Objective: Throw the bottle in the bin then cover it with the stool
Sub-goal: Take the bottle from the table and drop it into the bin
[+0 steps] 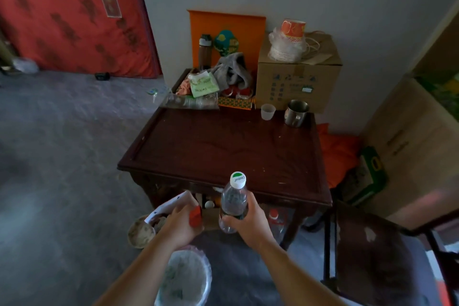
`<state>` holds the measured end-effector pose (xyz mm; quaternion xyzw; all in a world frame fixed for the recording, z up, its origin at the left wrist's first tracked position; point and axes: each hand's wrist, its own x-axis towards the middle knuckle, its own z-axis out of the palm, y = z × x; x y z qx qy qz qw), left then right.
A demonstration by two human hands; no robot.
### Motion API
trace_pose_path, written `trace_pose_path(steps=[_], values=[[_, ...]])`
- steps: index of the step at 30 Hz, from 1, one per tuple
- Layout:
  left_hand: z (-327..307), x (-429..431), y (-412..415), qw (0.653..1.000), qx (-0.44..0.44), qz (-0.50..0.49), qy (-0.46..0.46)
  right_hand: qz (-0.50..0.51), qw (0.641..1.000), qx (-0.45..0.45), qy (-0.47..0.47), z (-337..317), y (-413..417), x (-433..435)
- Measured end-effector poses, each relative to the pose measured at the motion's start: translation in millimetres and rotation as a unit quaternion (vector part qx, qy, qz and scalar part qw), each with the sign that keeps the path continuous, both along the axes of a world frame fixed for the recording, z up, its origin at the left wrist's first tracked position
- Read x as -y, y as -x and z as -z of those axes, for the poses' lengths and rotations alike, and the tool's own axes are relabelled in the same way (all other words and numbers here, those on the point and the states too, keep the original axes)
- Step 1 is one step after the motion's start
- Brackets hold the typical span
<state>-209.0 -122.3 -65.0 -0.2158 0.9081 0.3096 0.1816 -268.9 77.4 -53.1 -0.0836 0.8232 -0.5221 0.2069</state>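
Observation:
My right hand (250, 223) grips a clear plastic bottle (233, 202) with a white and green cap, upright, in front of the dark wooden table's near edge. My left hand (181, 226) is closed on a white and red wrapper or packet (178, 204). Below my left forearm stands a small bin (185, 278) lined with a pale plastic bag, with some rubbish inside. A dark stool or chair with a worn brown seat (377, 261) stands at the lower right, beside the table.
The wooden table (223, 146) carries a cardboard box (298, 82), a metal mug (295, 113), a plastic cup (267, 111) and a tray of clutter at its back. A bowl (140, 232) sits on the floor at the left. A red mattress (72, 15) leans on the far wall.

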Motion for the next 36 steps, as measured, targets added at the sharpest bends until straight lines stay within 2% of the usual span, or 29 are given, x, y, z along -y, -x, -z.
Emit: trace_pose_path(steps=[11,18,21,30,36], values=[[9,93,-76,0.997,-0.001,0.069,0.044,0.061,0.998,0.018,-0.019,5,-110,91],[15,134,-117,0.994,-0.002,0.102,0.034,0.103,0.994,0.019,-0.028,9,-166,136],[25,147,-129,0.996,-0.002,0.086,-0.009,0.109,0.993,0.018,-0.039,13,-182,149],[50,154,-149,0.995,0.029,0.070,-0.059,0.097,0.994,0.033,-0.050,26,-201,156],[48,138,-162,0.997,0.036,0.064,-0.039,0.090,0.994,0.048,-0.044,44,-207,145]])
